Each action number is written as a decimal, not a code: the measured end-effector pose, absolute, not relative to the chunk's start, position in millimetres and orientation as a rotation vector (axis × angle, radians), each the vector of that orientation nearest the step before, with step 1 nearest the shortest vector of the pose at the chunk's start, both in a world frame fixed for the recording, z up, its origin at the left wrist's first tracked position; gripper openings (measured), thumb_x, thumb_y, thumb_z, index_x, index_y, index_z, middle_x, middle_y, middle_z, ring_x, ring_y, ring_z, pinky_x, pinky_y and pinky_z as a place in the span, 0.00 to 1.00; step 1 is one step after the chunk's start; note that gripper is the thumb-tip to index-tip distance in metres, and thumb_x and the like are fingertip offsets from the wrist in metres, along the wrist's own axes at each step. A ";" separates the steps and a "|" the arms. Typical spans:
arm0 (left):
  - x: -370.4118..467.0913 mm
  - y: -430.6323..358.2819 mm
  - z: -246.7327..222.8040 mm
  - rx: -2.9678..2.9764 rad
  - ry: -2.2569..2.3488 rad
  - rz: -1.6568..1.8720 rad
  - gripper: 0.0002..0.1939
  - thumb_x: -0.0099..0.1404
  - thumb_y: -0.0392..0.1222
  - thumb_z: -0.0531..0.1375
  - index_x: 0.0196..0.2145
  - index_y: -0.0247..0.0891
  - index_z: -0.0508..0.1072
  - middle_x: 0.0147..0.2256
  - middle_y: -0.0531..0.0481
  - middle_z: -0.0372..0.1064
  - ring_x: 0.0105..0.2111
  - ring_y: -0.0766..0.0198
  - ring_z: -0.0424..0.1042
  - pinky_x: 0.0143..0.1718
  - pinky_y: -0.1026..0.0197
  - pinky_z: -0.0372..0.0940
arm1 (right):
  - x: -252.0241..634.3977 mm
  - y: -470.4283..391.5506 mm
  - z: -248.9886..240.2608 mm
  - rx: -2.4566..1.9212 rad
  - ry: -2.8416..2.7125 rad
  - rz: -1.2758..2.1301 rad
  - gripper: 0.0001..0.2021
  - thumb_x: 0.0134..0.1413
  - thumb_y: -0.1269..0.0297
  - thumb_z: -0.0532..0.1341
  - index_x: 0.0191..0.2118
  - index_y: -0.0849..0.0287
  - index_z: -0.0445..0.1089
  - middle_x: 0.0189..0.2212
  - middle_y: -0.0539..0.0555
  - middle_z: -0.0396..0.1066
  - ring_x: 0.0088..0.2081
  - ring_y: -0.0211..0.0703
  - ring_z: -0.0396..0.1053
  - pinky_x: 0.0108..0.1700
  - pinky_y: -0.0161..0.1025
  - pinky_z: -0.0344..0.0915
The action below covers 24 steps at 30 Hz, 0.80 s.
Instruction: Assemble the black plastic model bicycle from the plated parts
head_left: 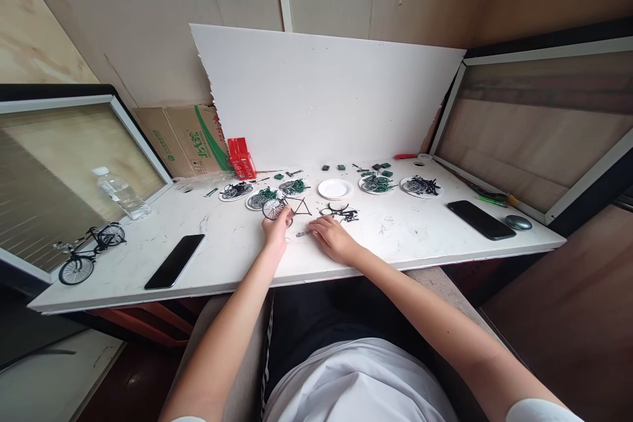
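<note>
My left hand pinches the small black wire-framed model bicycle by its wheel, steadying it; my right hand lies loosely curled beside a small grey metal part, whether gripping I cannot tell.

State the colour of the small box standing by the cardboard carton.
The box is red, shown in the head view.
</note>
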<state>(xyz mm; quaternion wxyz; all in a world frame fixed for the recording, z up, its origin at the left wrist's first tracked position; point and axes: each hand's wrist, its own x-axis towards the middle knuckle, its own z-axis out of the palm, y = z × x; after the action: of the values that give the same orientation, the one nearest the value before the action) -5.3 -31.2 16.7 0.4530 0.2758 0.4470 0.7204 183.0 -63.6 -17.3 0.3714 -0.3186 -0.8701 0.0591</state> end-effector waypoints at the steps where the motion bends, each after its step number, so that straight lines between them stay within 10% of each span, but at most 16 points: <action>1: -6.1 -30.5 15.6 0.695 1.101 1.780 0.16 0.47 0.40 0.76 0.29 0.32 0.76 0.31 0.45 0.76 0.32 0.63 0.75 0.30 0.63 0.63 | 183.4 -63.0 -17.9 -0.836 -2.222 0.156 0.17 0.77 0.66 0.51 0.59 0.57 0.74 0.52 0.61 0.73 0.55 0.54 0.67 0.58 0.55 0.67; 14: -8.0 -28.9 13.8 0.776 1.072 1.740 0.14 0.48 0.42 0.74 0.30 0.33 0.77 0.35 0.43 0.77 0.31 0.67 0.70 0.27 0.65 0.55 | 185.5 -61.7 -15.5 -0.939 -2.131 0.131 0.20 0.70 0.79 0.50 0.56 0.61 0.74 0.46 0.61 0.72 0.46 0.52 0.64 0.49 0.46 0.67; 24: -7.1 -32.7 17.6 0.781 1.002 1.691 0.20 0.49 0.46 0.76 0.35 0.33 0.77 0.33 0.44 0.77 0.28 0.67 0.72 0.26 0.65 0.56 | 184.9 -58.8 -19.5 -1.175 -2.136 0.075 0.06 0.67 0.62 0.68 0.42 0.58 0.82 0.35 0.59 0.69 0.44 0.53 0.63 0.47 0.44 0.66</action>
<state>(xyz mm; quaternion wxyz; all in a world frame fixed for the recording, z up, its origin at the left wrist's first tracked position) -7.1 -32.7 17.6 0.4908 0.3218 0.4129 0.6965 184.9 -58.8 -19.5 0.3440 -0.4523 -0.8224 0.0289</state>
